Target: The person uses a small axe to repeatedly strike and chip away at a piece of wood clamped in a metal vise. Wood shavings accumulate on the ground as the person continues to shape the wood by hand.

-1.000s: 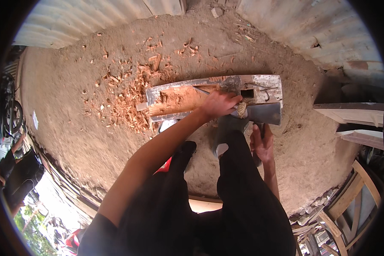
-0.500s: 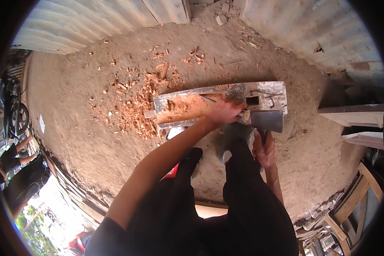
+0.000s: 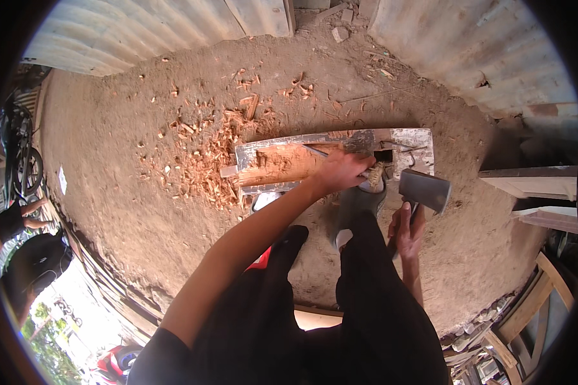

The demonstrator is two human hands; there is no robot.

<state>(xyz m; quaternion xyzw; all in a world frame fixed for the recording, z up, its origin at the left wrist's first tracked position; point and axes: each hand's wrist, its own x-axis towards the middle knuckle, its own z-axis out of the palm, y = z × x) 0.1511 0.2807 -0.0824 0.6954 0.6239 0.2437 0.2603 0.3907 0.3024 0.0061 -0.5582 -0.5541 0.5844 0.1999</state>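
Note:
My left hand (image 3: 343,170) grips a chisel (image 3: 316,151) with a frayed, pale handle end (image 3: 377,172), held slanting over a long weathered wooden piece (image 3: 276,160) whose hollowed face shows orange wood. A square dark opening and bent metal show at the piece's right end. My right hand (image 3: 408,232) is wrapped round the dark handle of a broad metal axe-like tool (image 3: 424,189), its head just right of the chisel's end, apparently apart from it. My grey-shod foot (image 3: 359,205) is below that end of the wood, beside my left hand.
Orange shavings (image 3: 205,167) lie thickly on the dirt floor (image 3: 109,192). Corrugated sheets (image 3: 148,32) edge the top. Boards (image 3: 526,179) stand at the right, wooden scraps (image 3: 526,308) below them. At the far left are a motorcycle (image 3: 26,154) and another person in dark clothing (image 3: 32,269).
The metal tool head in my right hand has swung right and tilted, away from the chisel's end. My left hand keeps its grip; the view has shifted slightly.

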